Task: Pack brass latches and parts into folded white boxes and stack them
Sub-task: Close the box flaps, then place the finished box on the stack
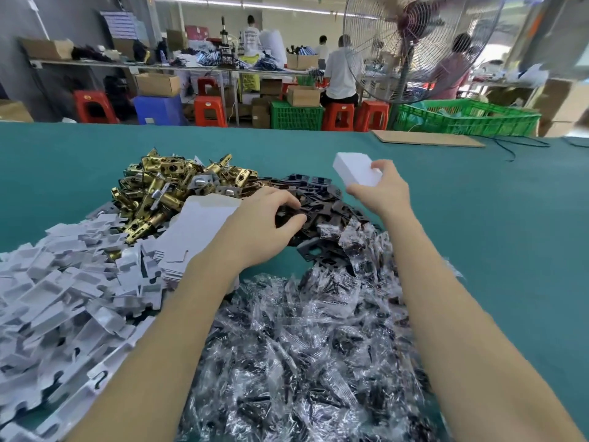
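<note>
My right hand [384,189] holds a closed white box [355,169] above the green table [478,218], fingers curled round its near end. My left hand [264,224] reaches into a heap of dark metal plates [322,199], thumb and fingers pinching one of them. A pile of brass latches [165,186] lies at the back left. A stack of flat unfolded white boxes [197,231] sits just left of my left wrist. Clear bags of dark screws [302,339] cover the near middle.
White plastic trays and inserts [63,301] fill the left side. A cardboard sheet [427,138] and a black cable [510,148] lie at the table's far right. Beyond the edge are a standing fan [414,43], green crates [468,119], red stools and seated people.
</note>
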Tool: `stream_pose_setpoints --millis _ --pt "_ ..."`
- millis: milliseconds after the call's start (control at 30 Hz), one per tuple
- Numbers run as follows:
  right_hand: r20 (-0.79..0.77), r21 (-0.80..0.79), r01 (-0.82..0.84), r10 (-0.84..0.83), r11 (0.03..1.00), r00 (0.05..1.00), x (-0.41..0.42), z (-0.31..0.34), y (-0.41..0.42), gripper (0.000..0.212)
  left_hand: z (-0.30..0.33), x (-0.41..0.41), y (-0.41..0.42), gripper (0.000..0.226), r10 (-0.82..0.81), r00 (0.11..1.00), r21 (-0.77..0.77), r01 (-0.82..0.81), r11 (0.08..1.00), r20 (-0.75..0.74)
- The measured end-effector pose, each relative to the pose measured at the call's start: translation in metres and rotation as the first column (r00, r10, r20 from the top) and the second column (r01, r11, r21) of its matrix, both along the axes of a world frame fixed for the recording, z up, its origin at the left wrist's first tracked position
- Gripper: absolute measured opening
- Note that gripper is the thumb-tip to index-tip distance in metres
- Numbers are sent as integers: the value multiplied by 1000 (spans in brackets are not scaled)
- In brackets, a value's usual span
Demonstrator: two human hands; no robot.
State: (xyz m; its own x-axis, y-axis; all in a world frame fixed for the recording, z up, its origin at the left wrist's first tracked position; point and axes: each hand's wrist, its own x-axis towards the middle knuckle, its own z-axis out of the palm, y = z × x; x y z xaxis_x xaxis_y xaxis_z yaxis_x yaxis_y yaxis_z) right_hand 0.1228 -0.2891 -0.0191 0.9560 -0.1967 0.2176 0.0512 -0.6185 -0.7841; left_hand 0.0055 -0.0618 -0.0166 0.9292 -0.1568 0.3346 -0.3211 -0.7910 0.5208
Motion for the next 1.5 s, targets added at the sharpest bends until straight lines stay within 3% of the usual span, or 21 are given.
stream_pose_setpoints --millis 133,300,733,867,1000,1100,1167,1267,1367,1500 --pt "-146 -252 67 -106 965 984 40 -4 -31 73 3 -1 -3 20 -10 1000 -7 10 1000 -20" --pt "-281 -413 98 -230 905 932 42 -49 -60 73 3 -3 -10 19 -41 999 -12 41 999 -33" --pt "-272 -379 167 -283 910 920 34 -46 -50 78 0 -2 -9 19 -29 999 8 29 1000 -36" --pt "-182 -339 62 -130 939 975 19 -2 -23 70 0 -1 -8 20 -28 999 23 29 999 -42" --pt "-8 -80 -147 147 986 989 -18 34 25 44 -1 0 -7 22 -17 999 51 19 999 -52" --pt "52 55 -294 291 954 955 -49 31 56 19 -3 -1 -7 22 -5 998 70 9 997 -59" --pt "56 57 -322 319 945 946 -59 18 68 10 -3 -1 -7 22 0 999 87 4 996 -52" --pt "14 9 -342 342 940 940 -63 -10 79 14 -3 -1 -4 20 17 999 139 -11 990 -44" --pt "-88 117 -393 403 912 911 -67 -37 82 18 -3 0 2 17 68 997 151 -63 986 -28" --pt "-124 -111 -498 485 860 866 -67 -53 82 15 -6 1 7 15 153 986 104 -159 982 60"
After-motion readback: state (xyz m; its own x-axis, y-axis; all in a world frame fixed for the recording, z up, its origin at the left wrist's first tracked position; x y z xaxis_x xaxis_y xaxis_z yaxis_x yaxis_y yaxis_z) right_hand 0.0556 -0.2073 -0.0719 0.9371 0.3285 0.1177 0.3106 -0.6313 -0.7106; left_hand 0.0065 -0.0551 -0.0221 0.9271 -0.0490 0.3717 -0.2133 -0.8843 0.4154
